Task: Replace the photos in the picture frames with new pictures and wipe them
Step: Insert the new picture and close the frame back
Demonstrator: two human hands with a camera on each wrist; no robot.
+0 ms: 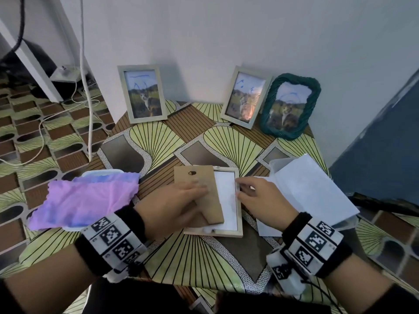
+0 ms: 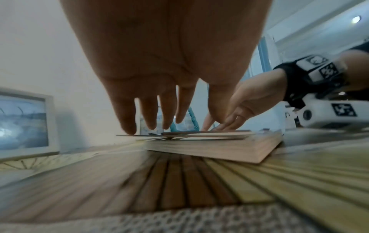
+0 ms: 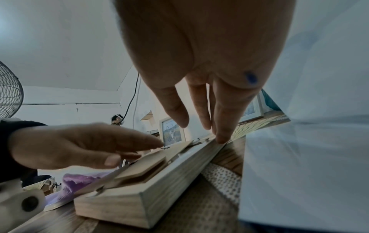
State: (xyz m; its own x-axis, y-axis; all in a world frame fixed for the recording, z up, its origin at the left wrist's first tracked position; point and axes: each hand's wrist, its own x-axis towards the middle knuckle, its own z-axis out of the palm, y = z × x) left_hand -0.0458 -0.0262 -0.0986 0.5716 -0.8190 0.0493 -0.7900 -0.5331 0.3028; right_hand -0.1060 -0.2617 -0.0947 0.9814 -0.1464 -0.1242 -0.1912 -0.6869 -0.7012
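A light wooden picture frame (image 1: 238,211) lies face down at the middle of the table. Its brown backing board (image 1: 192,177) sits askew, shifted left, and a white sheet (image 1: 225,200) shows in the frame's right half. My left hand (image 1: 176,205) lies flat on the board with straight fingers (image 2: 127,126) pressing it. My right hand (image 1: 256,196) touches the frame's right rail with straight fingertips (image 3: 220,138). In the right wrist view the board's fold-out stand (image 3: 143,168) rests on the frame (image 3: 159,197).
Three frames with cat photos lean on the wall: a pale one (image 1: 142,94), a second pale one (image 1: 246,96), a teal woven one (image 1: 289,105). A purple cloth (image 1: 86,198) lies left on a white tray. White sheets (image 1: 313,189) lie right. Cables hang at the left.
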